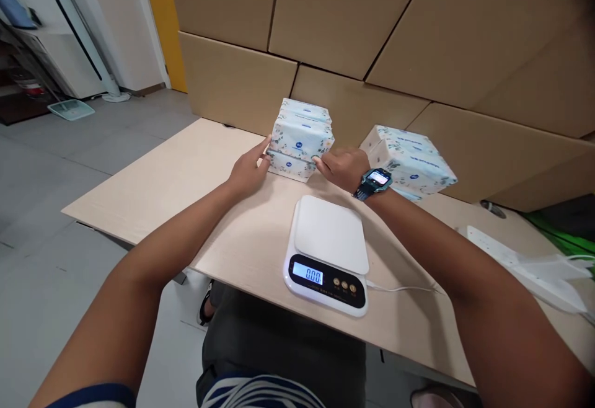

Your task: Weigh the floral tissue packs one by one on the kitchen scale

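Note:
A stack of floral tissue packs (301, 138) stands at the back of the table, in two layers with another pair behind. My left hand (250, 171) presses its left side, fingertips along the packs' edge. On the opposite side, my right hand (344, 167) has curled fingers, its thumb at the front right corner of the stack; some of its fingers are hidden. Beyond my right wrist sits a second group of tissue packs (413, 163), partly covered by a smartwatch (374, 181). A white digital scale (331, 234) lies nearer me, its platform bare and its display reading 0.00.
Large cardboard boxes (353, 30) form a wall behind the table (153, 172). A white power strip (525, 268) lies at the right, and a thin white cable (400, 288) runs from the scale. A dustpan (71, 109) rests on the floor at far left.

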The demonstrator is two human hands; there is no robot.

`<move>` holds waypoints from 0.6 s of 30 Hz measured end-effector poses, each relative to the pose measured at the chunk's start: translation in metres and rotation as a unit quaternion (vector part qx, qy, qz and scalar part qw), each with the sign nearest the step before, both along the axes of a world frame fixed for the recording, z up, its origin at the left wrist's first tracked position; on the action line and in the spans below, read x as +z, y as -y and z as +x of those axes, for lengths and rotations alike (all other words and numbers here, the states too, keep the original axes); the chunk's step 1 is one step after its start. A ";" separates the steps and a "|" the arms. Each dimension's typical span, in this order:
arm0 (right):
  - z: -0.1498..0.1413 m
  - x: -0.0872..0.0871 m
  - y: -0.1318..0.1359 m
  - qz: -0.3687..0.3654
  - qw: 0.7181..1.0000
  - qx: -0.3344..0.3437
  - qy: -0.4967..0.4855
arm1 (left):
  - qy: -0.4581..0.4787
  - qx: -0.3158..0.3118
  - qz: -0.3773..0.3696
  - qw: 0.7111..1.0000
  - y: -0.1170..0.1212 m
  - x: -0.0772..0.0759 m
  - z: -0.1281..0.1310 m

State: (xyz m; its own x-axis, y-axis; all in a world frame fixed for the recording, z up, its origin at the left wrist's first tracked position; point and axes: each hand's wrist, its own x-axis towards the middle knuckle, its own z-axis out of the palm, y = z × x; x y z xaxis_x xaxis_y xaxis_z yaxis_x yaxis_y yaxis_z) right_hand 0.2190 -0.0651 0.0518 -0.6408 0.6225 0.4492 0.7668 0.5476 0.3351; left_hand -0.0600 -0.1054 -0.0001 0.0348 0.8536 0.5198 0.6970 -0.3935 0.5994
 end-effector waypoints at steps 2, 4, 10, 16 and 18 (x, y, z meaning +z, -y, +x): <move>-0.001 0.002 -0.001 -0.008 1.000 -0.025 -0.005 | -0.022 -0.011 -0.013 1.000 0.003 0.000 0.002; -0.005 0.004 -0.002 -0.019 0.999 -0.045 -0.010 | -0.036 -0.016 -0.023 0.999 0.004 0.001 0.003; -0.015 0.007 0.003 -0.048 0.995 -0.078 -0.049 | -0.006 -0.014 -0.075 0.997 0.004 0.000 0.003; -0.004 0.002 0.009 -0.136 0.934 -0.224 -0.245 | 0.108 -0.020 -0.125 0.986 0.001 -0.006 0.003; -0.002 0.001 0.007 -0.177 0.930 -0.231 -0.224 | 0.151 -0.031 -0.131 0.979 -0.001 -0.007 0.004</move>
